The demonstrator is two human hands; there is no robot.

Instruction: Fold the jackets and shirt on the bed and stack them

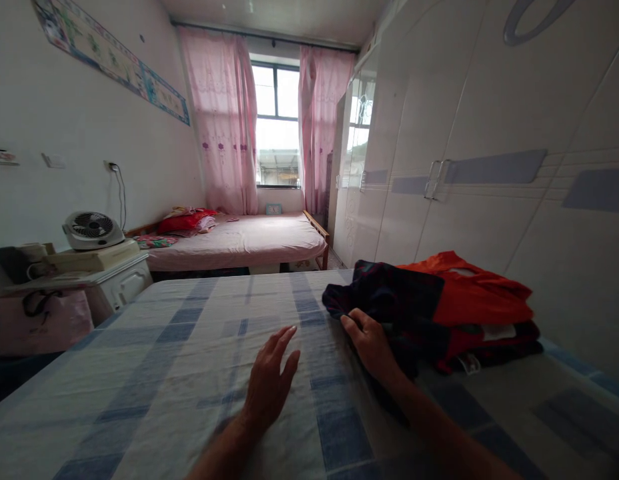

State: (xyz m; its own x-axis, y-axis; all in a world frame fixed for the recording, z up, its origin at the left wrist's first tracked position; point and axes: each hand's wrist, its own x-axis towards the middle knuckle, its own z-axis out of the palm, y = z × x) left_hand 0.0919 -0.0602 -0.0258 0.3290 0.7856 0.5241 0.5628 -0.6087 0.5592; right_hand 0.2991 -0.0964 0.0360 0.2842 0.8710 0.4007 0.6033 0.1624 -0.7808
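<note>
My right hand [368, 339] pinches the near left edge of a dark garment [389, 293] with a faint reddish pattern; its exact kind I cannot make out. That garment lies partly over a stack of folded clothes, where a bright orange garment [479, 293] rests on top of red and dark ones. A white label [470, 364] pokes out at the stack's near side. To the left, my left hand [272, 375] hovers just above the bed sheet [189, 373], holding nothing, its thumb apart from the outstretched fingers.
White wardrobes [439, 120] line the right side beyond the clothes. A second bed [249, 237] with red bedding [187, 221] stands by the window. At left, a fan [93, 229] sits on a white cabinet [124, 283], beside a pink bag [44, 320].
</note>
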